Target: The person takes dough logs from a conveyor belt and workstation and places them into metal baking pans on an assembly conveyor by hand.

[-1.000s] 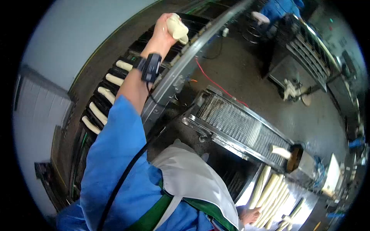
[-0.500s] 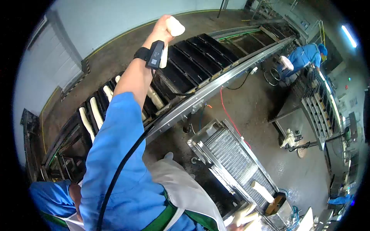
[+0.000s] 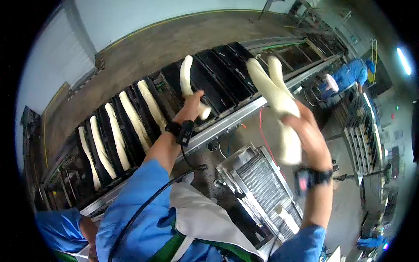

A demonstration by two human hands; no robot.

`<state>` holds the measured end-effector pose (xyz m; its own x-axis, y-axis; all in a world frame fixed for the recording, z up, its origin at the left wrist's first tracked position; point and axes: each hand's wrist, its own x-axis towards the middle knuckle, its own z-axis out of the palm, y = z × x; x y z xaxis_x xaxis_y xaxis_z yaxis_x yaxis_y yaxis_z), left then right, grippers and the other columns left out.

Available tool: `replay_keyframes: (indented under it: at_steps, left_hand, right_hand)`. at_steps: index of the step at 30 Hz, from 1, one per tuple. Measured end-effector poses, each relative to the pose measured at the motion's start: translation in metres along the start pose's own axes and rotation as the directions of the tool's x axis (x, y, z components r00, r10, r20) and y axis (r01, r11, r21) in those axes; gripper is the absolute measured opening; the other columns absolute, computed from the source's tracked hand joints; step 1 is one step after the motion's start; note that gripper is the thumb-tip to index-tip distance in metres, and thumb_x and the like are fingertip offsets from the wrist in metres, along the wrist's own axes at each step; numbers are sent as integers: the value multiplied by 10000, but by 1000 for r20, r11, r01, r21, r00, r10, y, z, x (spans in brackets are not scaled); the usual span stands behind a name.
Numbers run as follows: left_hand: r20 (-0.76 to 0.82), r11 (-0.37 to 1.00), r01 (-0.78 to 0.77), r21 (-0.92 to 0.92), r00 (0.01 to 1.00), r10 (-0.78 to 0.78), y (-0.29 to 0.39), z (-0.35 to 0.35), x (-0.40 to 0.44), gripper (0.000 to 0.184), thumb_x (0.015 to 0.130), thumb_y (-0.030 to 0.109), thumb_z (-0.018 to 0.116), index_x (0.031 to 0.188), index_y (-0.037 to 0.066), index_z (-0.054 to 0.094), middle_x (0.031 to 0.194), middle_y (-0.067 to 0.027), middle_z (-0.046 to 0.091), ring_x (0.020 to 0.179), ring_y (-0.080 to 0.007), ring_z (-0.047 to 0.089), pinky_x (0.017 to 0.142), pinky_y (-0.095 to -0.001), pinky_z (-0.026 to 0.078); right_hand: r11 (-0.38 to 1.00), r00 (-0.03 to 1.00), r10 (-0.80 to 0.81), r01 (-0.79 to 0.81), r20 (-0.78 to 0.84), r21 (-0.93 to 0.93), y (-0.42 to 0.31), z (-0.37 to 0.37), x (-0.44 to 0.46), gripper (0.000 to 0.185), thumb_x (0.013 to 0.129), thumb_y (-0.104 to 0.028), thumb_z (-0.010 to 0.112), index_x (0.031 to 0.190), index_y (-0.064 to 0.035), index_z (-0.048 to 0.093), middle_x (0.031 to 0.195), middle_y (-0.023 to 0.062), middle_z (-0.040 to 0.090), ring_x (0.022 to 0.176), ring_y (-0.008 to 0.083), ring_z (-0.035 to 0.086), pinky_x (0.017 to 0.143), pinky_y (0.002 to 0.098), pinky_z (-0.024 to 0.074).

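Observation:
My left hand (image 3: 190, 108) is closed around the lower part of a long pale dough roll (image 3: 186, 76), which lies over a black baking tin on the conveyor. In my right hand (image 3: 306, 126), slightly blurred, are two more dough rolls (image 3: 271, 89), held together in the air above the conveyor's near rail. Several dough rolls (image 3: 114, 136) rest lengthwise in the black tins (image 3: 212, 72) left of my left hand. Tins to the right of it hold no dough.
Below my right hand stands a metal mesh belt (image 3: 260, 177) with a dough piece (image 3: 288, 218) on it. A metal rail (image 3: 244, 112) edges the conveyor. A black cable (image 3: 144, 196) runs along my left arm. One person (image 3: 349, 74) bends over racks; another person's sleeve (image 3: 59, 227) is at lower left.
My left hand has come down from above the conveyor with its dough roll to the tins. My right hand has come into view holding two dough rolls.

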<state>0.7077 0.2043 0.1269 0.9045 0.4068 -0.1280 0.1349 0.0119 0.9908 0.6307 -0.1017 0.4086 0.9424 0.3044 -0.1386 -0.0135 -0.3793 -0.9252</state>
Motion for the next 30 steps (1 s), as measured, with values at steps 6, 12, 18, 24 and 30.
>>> replay_keyframes:
  at_steps: [6,12,18,24,30]
  left_hand:
    - [-298,955,260,140,931,-209,-38,-33,29,839,771,146,614,1458,162,132,1399,-292,267,1272,-409,327,1034,-421,330]
    - [-380,975,216,58,908,-179,-54,-79,52,665,851,115,474,1445,186,184,1316,-243,436,1183,-389,453,960,-403,379]
    - [-376,954,290,-71,878,-295,-5,-75,-36,658,857,144,500,1428,123,172,1367,-193,350,1205,-317,400,964,-386,354]
    - [-457,907,359,220,859,-230,-22,-93,-53,726,809,79,527,1449,112,186,1335,-257,379,1092,-345,505,905,-376,414]
    - [-481,989,110,99,875,-49,4,-125,-65,612,772,10,527,1356,-47,355,1278,-219,481,1106,-290,516,910,-342,408]
  right_hand:
    - [835,933,-358,301,-38,-461,108,35,94,504,727,-143,647,1210,-44,546,1201,157,510,1023,265,548,874,346,446]
    - [646,995,94,-92,-40,-758,269,4,-46,553,659,-166,715,1171,-45,546,1263,228,450,1188,401,403,997,447,364]
    - [427,806,418,-581,-419,-692,389,11,-218,747,677,-291,710,1306,-45,392,1289,196,427,1224,380,364,1039,537,249]
    - [287,832,428,-496,-353,-820,352,22,-205,405,694,-235,668,1034,-52,545,1081,154,567,1106,353,491,915,507,394]
    - [949,961,205,-241,-188,-201,219,-12,-143,282,639,-84,678,896,-15,587,769,77,626,721,192,618,651,318,497]
